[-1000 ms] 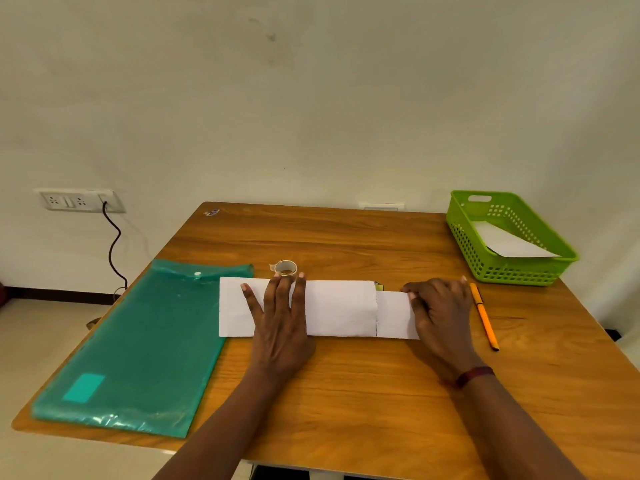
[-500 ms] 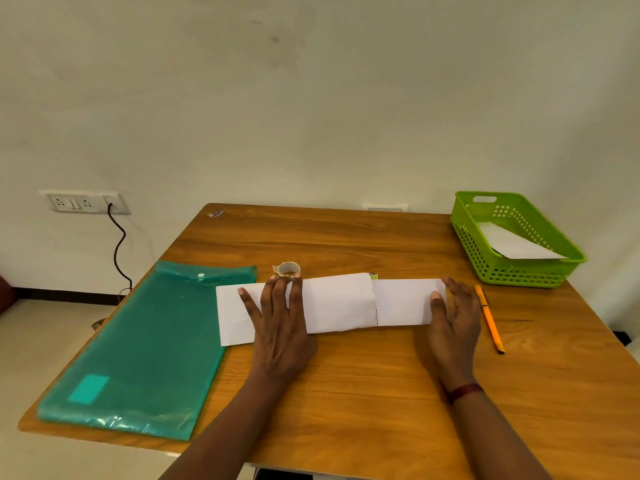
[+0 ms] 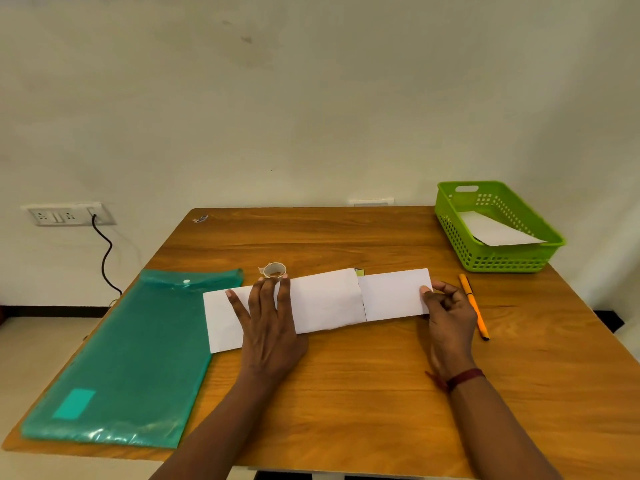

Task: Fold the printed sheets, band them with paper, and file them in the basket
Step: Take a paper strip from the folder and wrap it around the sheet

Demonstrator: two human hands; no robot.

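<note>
Counter (image 3: 346, 393): folded sheets (image 3: 322, 303) lie mid-counter, long axis left–right, right end angled slightly away
Basket (image 3: 502, 259) at far right corner, well apart from sheets; white sheet (image 3: 495, 232) already inside
Band section (image 3: 394, 294), narrower, meets sheets at seam; probably the band paper, seam too blurred to confirm
Left hand (image 3: 268, 327) flat on left part, fingers (image 3: 266, 292) straight, spread, pressing
Right hand (image 3: 452, 317) at right end, fingers (image 3: 446, 287) curled, pinching band section's edge
Judgement: wrap runs right-to-left along long axis; right hand nearer basket
</note>
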